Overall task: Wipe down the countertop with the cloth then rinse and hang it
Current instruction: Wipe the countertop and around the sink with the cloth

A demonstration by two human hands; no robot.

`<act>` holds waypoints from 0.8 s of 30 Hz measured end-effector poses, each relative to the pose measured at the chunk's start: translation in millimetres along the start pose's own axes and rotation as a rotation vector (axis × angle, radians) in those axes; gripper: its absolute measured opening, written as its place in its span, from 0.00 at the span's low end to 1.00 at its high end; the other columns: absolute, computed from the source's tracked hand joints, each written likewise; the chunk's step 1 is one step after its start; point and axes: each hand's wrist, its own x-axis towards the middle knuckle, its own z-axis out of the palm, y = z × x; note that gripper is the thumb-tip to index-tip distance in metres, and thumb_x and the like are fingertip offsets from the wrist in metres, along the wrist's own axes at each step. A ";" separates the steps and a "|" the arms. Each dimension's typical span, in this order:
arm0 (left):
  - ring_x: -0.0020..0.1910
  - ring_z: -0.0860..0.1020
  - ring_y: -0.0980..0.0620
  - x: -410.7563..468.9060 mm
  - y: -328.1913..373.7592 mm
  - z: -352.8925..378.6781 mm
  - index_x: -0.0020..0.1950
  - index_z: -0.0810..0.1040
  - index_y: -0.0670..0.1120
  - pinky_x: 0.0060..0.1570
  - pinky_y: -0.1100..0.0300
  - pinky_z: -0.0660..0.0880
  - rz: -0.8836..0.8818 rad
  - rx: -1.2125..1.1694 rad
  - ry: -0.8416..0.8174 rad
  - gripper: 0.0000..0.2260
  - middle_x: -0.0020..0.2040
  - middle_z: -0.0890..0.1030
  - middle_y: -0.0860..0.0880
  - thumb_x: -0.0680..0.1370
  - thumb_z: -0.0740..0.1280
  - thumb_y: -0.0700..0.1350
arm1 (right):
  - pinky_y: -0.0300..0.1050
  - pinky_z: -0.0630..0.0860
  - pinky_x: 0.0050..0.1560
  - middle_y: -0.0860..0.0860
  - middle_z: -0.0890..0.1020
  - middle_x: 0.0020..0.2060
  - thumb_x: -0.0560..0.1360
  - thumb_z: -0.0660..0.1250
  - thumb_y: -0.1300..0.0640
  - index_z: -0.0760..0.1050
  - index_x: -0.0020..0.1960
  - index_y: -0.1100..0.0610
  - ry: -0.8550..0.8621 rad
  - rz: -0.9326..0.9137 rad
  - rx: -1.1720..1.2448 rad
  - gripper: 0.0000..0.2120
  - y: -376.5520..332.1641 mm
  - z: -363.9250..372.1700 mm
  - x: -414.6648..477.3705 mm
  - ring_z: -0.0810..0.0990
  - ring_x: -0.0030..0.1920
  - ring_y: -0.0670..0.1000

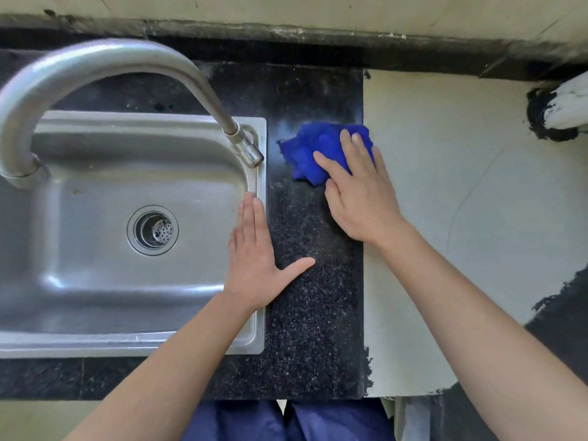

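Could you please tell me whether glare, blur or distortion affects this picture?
Head view: wide-angle distortion bows the back wall edge; soft glare streaks the sink and faucet; the right hand pressing the blue cloth is sharp, without motion blur.

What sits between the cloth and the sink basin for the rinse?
Bare countertop lies between the blue cloth, under the right hand, and the sink. At the sink's right rim the left hand lies flat and the faucet tip hangs farther back; both likely sit on that path.
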 end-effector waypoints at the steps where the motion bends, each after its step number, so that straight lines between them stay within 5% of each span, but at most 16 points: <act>1: 0.80 0.38 0.49 0.7 -0.6 0.6 0.80 0.37 0.42 0.77 0.44 0.51 0.006 0.001 0.006 0.58 0.81 0.37 0.47 0.68 0.60 0.77 | 0.57 0.44 0.79 0.58 0.52 0.80 0.82 0.56 0.52 0.63 0.77 0.47 -0.016 0.005 0.023 0.24 5.5 2.4 -13.1 0.48 0.80 0.58; 12: 0.79 0.36 0.49 1.8 -0.5 -2.5 0.80 0.34 0.43 0.78 0.43 0.50 0.015 0.010 -0.036 0.57 0.80 0.34 0.48 0.69 0.60 0.77 | 0.60 0.41 0.78 0.60 0.50 0.80 0.82 0.49 0.41 0.55 0.80 0.48 0.087 0.259 0.033 0.28 -13.2 -7.0 103.4 0.45 0.80 0.60; 18: 0.80 0.37 0.49 0.9 -0.7 -2.0 0.80 0.36 0.42 0.78 0.45 0.50 0.016 0.006 -0.024 0.57 0.81 0.36 0.46 0.69 0.60 0.77 | 0.61 0.39 0.78 0.59 0.54 0.80 0.82 0.49 0.41 0.59 0.79 0.47 0.072 0.053 -0.120 0.27 -6.6 -2.1 46.1 0.47 0.80 0.61; 24: 0.79 0.36 0.49 0.6 -0.1 -3.2 0.80 0.34 0.43 0.78 0.46 0.48 0.016 0.016 -0.039 0.57 0.80 0.34 0.47 0.70 0.61 0.76 | 0.57 0.43 0.79 0.60 0.51 0.80 0.83 0.47 0.39 0.55 0.81 0.47 0.022 0.169 -0.057 0.29 0.4 -7.4 50.6 0.47 0.80 0.61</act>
